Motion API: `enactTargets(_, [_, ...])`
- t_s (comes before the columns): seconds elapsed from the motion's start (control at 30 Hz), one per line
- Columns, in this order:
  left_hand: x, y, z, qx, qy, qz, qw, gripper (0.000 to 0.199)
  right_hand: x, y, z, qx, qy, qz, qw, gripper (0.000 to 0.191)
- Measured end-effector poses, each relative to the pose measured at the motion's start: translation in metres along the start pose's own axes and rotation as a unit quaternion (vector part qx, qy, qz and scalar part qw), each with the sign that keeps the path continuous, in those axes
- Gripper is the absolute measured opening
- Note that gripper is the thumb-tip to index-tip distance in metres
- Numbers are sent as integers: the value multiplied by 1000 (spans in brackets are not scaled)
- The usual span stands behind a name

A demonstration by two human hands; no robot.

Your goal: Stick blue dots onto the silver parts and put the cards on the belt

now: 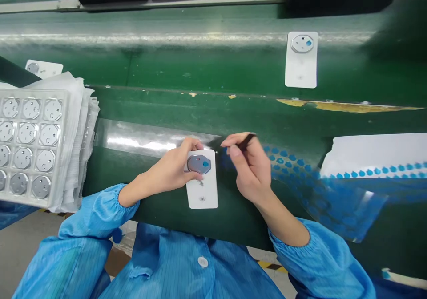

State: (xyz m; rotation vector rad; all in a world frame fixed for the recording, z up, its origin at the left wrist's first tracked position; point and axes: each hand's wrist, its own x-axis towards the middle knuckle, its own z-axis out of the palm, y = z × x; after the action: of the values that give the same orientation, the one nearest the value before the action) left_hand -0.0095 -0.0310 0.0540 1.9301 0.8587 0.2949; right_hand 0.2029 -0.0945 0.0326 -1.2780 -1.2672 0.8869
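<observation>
Left hand grips a white rounded-corner card near the green tabletop's front edge.
Right of the card, the right hand closes around a slim dark tool; blue-dotted clear film lies rightward. Beyond the tabletop's chipped seam lies another white card.

Over a green table, the left hand is gripping a white card bearing a grey disc; the right hand is holding a dark tool nearby.
</observation>
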Motion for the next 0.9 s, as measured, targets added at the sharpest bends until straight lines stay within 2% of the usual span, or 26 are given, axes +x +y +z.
enactTargets(0.07, [0,0,1,-104,33,5,994,67,-2,-3,3,38,-58,89,994,22])
enactTargets(0.17, [2,-2,7,-154,88,21,984,63,-2,-7,8,137,-126,223,957,32])
enactTargets(0.27, [3,-4,14,-133,104,29,985,61,-2,-9,12,164,-128,267,941,34])
enactTargets(0.43, [-2,-1,23,-111,106,49,987,59,-5,-9,13,125,-94,260,953,40])
enactTargets(0.5, [-3,1,25,-128,108,52,984,59,-6,-9,14,109,-82,255,957,41])
enactTargets(0.57, [-3,3,24,-177,105,26,978,62,-8,-10,14,113,-76,250,959,39])
enactTargets(0.67, [-1,5,19,-293,132,-34,946,67,-9,-11,16,144,-91,240,956,35])
enactTargets(0.77, [1,6,17,-358,182,-62,914,53,-12,-9,19,157,-123,216,956,30])
enactTargets(0.9, [1,8,24,-404,210,-62,888,40,-18,-4,25,75,-137,123,980,21])
